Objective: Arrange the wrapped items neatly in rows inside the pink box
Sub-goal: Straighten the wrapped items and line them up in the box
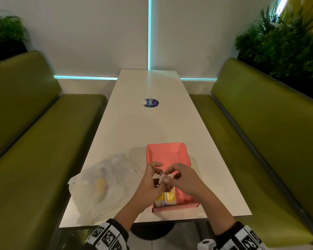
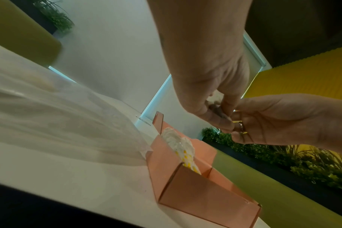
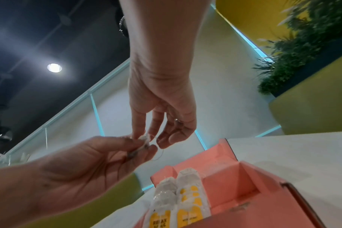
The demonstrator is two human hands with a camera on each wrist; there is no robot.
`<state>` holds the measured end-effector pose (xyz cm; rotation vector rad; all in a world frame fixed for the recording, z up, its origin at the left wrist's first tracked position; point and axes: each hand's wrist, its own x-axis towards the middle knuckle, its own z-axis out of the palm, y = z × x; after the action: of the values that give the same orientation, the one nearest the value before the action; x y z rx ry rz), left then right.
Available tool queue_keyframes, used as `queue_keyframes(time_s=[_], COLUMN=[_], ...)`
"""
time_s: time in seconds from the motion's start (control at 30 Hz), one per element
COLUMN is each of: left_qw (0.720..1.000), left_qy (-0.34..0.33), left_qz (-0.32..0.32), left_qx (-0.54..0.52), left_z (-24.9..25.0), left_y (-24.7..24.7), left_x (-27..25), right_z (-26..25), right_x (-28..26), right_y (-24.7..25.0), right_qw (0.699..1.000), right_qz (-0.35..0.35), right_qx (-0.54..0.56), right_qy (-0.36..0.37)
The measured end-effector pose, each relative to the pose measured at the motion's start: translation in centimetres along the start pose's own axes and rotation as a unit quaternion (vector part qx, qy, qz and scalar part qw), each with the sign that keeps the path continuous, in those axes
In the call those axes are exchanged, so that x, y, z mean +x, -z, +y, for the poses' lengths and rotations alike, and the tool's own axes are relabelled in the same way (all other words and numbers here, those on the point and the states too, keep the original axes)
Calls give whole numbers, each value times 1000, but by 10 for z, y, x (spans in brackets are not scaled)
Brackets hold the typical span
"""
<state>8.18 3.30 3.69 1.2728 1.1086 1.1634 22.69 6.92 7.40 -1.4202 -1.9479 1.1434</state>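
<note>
A pink box (image 1: 167, 146) lies open on the white table near its front edge. Two white-and-yellow wrapped items (image 1: 160, 198) (image 1: 170, 195) lie side by side at the box's near left corner, also seen in the right wrist view (image 3: 162, 200) (image 3: 189, 192). Above the box, my left hand (image 1: 160, 175) and right hand (image 1: 167, 174) meet. Both pinch a small crumpled white piece (image 1: 162, 179) (image 3: 144, 138), and a thin strand hangs from it. What the piece is cannot be told. The right half of the box is bare.
A translucent white plastic bag (image 1: 101, 183) with something yellow inside lies left of the box, touching it. A round blue sticker (image 1: 151, 103) sits mid-table (image 1: 152, 127). Green benches (image 1: 34, 141) (image 1: 260, 132) flank the table, with plants behind.
</note>
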Motion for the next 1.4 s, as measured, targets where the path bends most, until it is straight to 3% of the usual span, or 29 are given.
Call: queue_keyframes(time_s=[0.17,0.23,0.3,0.33,0.37,0.4,0.43,0.47,0.5,0.6,0.63,0.67,0.73,0.8,0.9,1.0,1.07,1.17,1.23,1.4], left_qw=[1000,998,992,988,986,984,982,981,981,983,984,985,984,978,971,982,989,995,996,994], left_qy=[9,29,38,36,30,18,6,-3,-11,-33,-41,-49,-65,-74,-76,-67,-51,-36,-32,-18], left_qz=[1,24,68,89,105,119,130,138,141,133,124,114,72,31,53,81,84,81,75,109], left_qx=[0,42,103,119,126,130,134,136,135,121,118,124,150,194,219,157,113,48,23,-6], left_z=[2,-1,-5,-6,-7,-7,-6,-4,-1,5,6,6,6,4,3,6,8,12,13,12], left_y=[2,7,13,16,18,18,19,19,19,18,17,16,16,16,13,12,12,12,12,12], left_x=[-3,-2,-1,-1,-1,-1,0,1,2,2,1,1,1,1,1,2,4,4,5,5], right_z=[-6,-7,-11,-13,-15,-18,-21,-22,-20,-14,-13,-12,-11,-13,-16,-18,-17,-13,-11,-10], right_x=[2,5,6,4,2,-1,-4,-6,-5,1,2,3,3,2,1,-3,-5,-6,-4,-2], right_y=[5,9,16,21,26,30,31,30,28,22,20,18,15,16,18,22,26,26,20,17], right_qw=[999,987,955,956,974,992,990,978,975,974,970,972,978,982,988,996,999,998,998,996], right_qz=[31,156,294,287,207,74,-77,-167,-168,99,131,115,19,-16,15,47,23,-34,-11,62], right_qx=[33,42,1,-28,-59,-89,-108,-119,-141,-200,-202,-200,-198,-178,-141,-50,10,-9,-30,39], right_qy=[5,10,38,52,63,60,44,35,38,45,43,53,66,62,58,59,48,48,61,55])
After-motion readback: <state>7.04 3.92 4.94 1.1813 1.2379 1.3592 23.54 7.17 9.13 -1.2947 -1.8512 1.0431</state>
